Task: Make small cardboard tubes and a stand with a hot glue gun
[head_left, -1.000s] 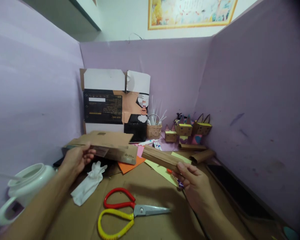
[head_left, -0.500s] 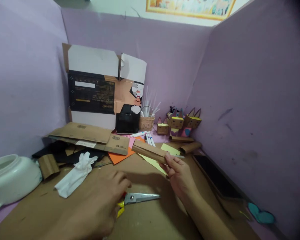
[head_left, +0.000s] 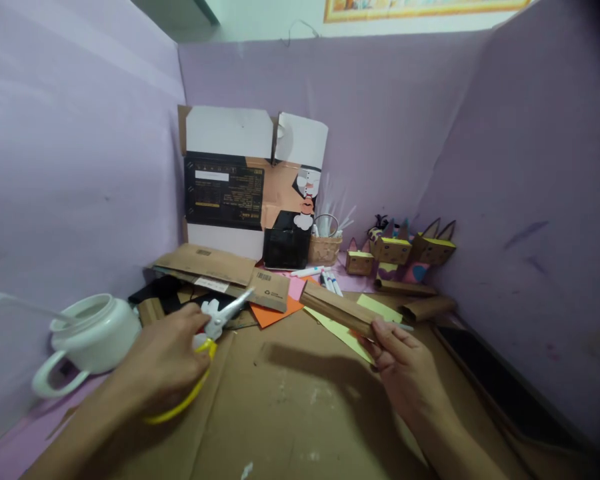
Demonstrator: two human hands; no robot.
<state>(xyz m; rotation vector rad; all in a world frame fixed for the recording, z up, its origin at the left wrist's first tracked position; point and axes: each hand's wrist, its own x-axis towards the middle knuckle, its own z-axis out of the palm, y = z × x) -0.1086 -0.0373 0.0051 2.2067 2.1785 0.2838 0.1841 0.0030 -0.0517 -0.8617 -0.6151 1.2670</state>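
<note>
My left hand [head_left: 167, 357] is closed around yellow-handled scissors [head_left: 230, 312], raised over the left side of the cardboard sheet [head_left: 290, 407]. Their blades point up and to the right and look closed. On the right, my right hand [head_left: 403, 360] pinches the near end of a long folded piece of brown cardboard [head_left: 336, 308] between thumb and fingers. That piece is held above the sheet and casts a shadow on it. Beneath its far side lie yellow paper [head_left: 377, 308] and orange paper [head_left: 275, 313]. A white crumpled item behind the scissors is mostly hidden.
At the left stands a white pot [head_left: 95, 333] with a spoon handle sticking out. Flattened boxes [head_left: 205, 263] lie behind. Markers [head_left: 333, 283], a straw-filled basket [head_left: 325, 251] and cardboard animal figures [head_left: 393, 250] stand or lie at the back. A black tray-like item [head_left: 500, 380] runs along the right wall.
My left hand has lifted the scissors off the sheet and carried them left. My right hand still grips the folded cardboard. The view has shifted, so the scene sits farther right.
</note>
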